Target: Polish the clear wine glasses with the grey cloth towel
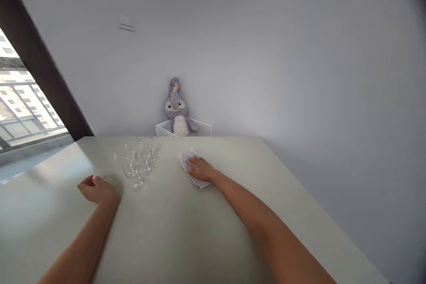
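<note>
My right hand point(200, 169) lies flat on a folded white cloth point(195, 180), fingers spread, pressing it against the pale table top point(173, 239). Parts of the cloth stick out beyond the fingertips and below the palm. On the left, my left hand point(96, 189) rests on the table, its fingers curled into a loose fist. Nothing shows inside that fist. Between the two hands, nearer to the left one, several clear stemmed glasses point(140, 182) stand close together; their outlines overlap and are hard to separate.
Behind the table's far edge, a grey plush toy point(176, 111) sits in a white perforated basket point(203, 129) against the wall. A light switch point(125, 22) is on the wall. At the left, a dark frame point(36, 49) borders a window with a railing outside.
</note>
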A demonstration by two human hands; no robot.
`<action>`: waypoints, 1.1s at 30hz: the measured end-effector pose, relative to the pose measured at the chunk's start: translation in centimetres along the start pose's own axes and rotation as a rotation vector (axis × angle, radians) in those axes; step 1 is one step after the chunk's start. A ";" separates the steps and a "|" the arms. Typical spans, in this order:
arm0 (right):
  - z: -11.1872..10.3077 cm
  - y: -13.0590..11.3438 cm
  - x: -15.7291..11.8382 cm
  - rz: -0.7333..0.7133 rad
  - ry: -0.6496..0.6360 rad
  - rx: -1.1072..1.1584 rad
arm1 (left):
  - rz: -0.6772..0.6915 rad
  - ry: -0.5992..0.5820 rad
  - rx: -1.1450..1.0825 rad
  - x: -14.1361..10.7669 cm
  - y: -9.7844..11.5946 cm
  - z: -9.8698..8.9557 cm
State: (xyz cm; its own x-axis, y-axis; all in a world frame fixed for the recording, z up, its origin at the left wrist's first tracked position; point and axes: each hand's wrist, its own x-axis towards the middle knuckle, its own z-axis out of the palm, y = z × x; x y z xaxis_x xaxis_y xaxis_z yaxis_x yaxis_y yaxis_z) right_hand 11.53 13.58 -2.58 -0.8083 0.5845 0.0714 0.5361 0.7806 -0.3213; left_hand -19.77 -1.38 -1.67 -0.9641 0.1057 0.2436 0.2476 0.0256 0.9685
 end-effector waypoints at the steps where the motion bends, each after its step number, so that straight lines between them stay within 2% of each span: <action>1: -0.4 1.1 0.3 0.040 0.005 -0.022 | 0.029 0.062 0.020 -0.1 0.1 0.1; 3: -1.2 3.3 0.6 0.114 0.011 -0.061 | 0.078 0.150 0.049 -0.3 0.2 0.3; 7: -3.0 8.2 0.0 0.244 0.012 -0.118 | 0.152 0.206 0.083 -0.4 0.1 0.4; 10: -4.4 12.3 -1.7 0.373 0.013 -0.163 | 0.215 0.236 0.134 -0.3 0.0 0.3; 15: -6.9 18.4 -7.9 0.635 0.034 -0.231 | 0.249 0.228 0.183 0.0 -0.3 0.2; 19: -8.4 20.7 -14.2 0.834 0.061 -0.265 | 0.227 0.231 0.191 0.2 -0.7 0.4; 23: -8.4 19.6 -18.2 0.973 0.110 -0.290 | 0.192 0.210 0.183 0.4 -1.3 0.6; 26: -7.5 16.6 -18.4 0.998 0.132 -0.295 | 0.152 0.200 0.157 0.3 -1.3 0.6; 29: -6.1 12.5 -16.1 0.950 0.126 -0.284 | 0.122 0.186 0.124 0.0 -0.8 0.5; 33: -3.9 5.6 -10.6 0.770 0.077 -0.248 | 0.110 0.173 0.104 -0.3 -0.2 0.4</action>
State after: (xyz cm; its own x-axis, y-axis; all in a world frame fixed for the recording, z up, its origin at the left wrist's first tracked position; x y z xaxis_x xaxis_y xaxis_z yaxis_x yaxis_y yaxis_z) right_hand 24.06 12.66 -1.46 -0.1765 0.9842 -0.0166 0.9806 0.1744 -0.0891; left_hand -19.52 -1.01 -1.97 -0.9306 -0.0583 0.3614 0.3522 0.1266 0.9273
